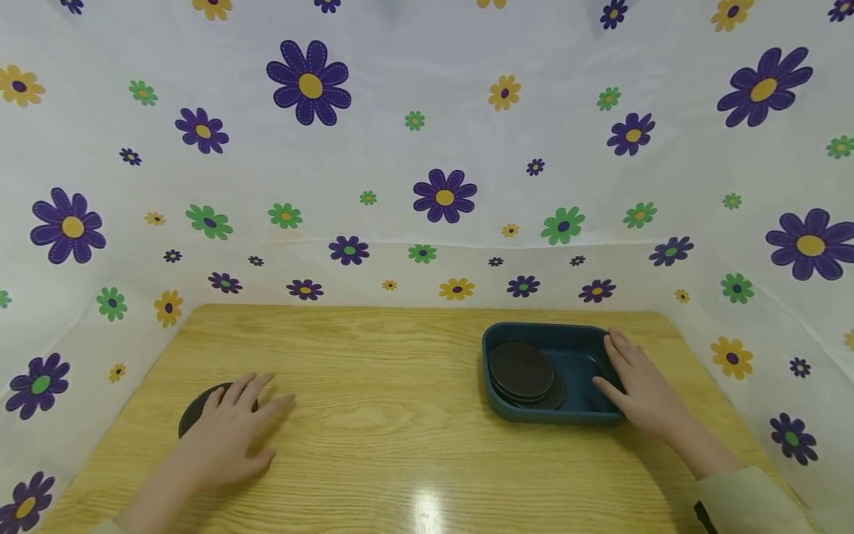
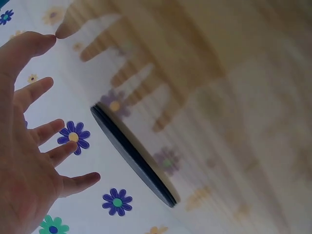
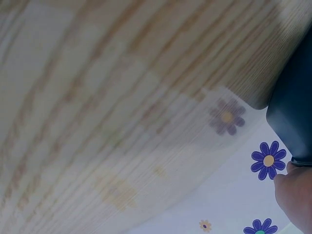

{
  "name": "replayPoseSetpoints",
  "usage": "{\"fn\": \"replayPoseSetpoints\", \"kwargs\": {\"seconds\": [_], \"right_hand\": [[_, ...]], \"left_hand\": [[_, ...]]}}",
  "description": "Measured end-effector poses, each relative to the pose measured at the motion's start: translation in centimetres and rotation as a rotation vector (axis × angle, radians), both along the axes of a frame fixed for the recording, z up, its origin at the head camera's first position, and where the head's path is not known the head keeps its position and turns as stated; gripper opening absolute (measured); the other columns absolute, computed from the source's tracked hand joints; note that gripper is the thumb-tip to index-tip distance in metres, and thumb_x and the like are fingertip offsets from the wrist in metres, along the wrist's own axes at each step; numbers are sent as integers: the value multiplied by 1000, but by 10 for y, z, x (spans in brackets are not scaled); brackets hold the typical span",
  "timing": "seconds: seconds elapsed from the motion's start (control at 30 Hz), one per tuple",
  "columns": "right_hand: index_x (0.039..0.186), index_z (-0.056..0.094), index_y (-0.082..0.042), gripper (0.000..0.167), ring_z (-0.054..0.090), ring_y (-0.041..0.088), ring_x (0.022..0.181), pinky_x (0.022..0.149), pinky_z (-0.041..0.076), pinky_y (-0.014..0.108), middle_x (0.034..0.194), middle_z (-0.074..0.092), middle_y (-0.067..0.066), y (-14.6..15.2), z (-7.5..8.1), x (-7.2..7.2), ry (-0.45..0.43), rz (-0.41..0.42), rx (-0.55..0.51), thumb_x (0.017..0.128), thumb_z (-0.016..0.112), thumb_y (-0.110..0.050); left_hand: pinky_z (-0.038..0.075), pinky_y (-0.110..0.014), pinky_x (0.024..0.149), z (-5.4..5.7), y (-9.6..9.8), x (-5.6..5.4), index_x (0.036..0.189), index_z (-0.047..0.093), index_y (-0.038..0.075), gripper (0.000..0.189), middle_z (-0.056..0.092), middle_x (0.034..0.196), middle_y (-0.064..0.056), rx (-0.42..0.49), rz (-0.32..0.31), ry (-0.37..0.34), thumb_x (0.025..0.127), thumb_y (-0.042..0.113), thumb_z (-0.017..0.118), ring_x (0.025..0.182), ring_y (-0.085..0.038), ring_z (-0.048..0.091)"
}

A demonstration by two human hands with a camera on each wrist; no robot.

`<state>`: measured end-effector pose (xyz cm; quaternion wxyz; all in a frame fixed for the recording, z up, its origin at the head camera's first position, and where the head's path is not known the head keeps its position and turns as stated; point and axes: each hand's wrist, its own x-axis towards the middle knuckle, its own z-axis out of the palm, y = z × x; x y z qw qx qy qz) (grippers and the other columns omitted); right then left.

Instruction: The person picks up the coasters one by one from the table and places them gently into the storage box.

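Observation:
My left hand (image 1: 223, 437) is held with fingers spread above a flat black coaster-like disc (image 1: 195, 412) at the left of the table. In the left wrist view the disc (image 2: 131, 153) shows edge-on, with a line along its rim, apart from the fingers. Over on the right stands a dark blue rectangular tray (image 1: 563, 417). Several more black discs (image 1: 520, 368) are piled in its left half. My right hand (image 1: 643, 389) rests on the tray's right rim, fingers extended, thumb over the inside. Only part of that hand shows in the right wrist view, at the rim.
The wooden table (image 1: 373, 445) has light glare near its front edge. A white flowered curtain (image 1: 373, 163) closes off the back and both sides.

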<state>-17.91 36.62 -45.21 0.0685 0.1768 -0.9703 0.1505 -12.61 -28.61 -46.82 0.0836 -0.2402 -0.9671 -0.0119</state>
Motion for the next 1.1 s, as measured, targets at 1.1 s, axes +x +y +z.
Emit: {"fn": "replayPoseSetpoints", "kwargs": {"seconds": [1.1], "right_hand": [[161,23,16,81,11,46,164,130,-15,26,172,17,34,2,-2,-3,6,8,2,109,58,-35]], "left_hand": [[51,-76,81,-14,-54,-18,148,60,18,75,51,148,-29,-6,136,-85,82,44,83,129,-57,53]]}}
